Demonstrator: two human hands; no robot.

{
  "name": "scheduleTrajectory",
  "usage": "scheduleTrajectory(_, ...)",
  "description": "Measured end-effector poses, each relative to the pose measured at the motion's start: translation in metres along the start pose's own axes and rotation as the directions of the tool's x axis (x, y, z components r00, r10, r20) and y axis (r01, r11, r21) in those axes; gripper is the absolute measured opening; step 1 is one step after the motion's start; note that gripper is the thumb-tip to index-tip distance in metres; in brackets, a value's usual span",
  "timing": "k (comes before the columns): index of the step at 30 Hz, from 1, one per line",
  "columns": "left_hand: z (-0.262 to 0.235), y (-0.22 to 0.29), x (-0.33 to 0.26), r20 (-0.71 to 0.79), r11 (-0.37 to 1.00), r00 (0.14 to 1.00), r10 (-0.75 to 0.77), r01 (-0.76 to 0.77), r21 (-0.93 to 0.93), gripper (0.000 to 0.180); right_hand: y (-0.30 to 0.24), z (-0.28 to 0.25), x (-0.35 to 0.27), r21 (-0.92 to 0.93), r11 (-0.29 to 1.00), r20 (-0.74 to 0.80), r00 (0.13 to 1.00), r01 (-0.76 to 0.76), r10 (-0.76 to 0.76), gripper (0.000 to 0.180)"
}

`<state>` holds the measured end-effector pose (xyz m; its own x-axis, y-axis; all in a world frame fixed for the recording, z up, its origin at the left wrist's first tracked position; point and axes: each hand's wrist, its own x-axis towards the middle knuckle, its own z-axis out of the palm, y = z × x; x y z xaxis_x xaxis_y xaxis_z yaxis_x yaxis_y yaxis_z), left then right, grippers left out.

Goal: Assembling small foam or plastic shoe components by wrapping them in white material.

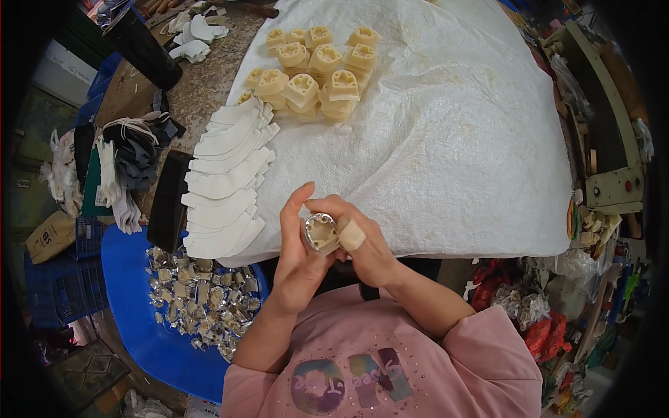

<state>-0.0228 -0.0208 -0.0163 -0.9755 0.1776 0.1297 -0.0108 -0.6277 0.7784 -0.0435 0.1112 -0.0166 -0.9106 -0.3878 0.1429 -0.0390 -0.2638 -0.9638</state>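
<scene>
Left grip (pixel 294 259), right grip (pixel 369 247) on silver-rimmed cream piece (pixel 320 233); beige blocks (pixel 302 94) on white sheet (pixel 453 146).

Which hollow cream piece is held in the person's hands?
The silver-rimmed piece between left hand and right hand; the cream pieces on the white sheet show no silver rim.

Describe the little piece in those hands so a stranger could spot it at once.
Find the big white woven sheet, then its near edge, where the left hand and right hand meet. Between them is a small, hollow cream piece. Its shiny silver rim sets it apart from the plain cream blocks stacked farther back.
</scene>
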Motion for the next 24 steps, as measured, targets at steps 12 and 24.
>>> scheduleTrajectory(12,0.006,-0.003,-0.001,-0.136,0.965,0.991,0.002,0.034,0.261,0.076,0.003,-0.002,0.002,-0.212,0.970,0.077,0.992,0.115,-0.100,0.044)
scheduleTrajectory(24,0.000,0.003,0.002,-0.069,0.980,0.987,-0.146,0.134,-0.148,0.087,-0.013,-0.015,0.011,-0.296,0.954,-0.001,0.999,0.046,-0.049,0.044)
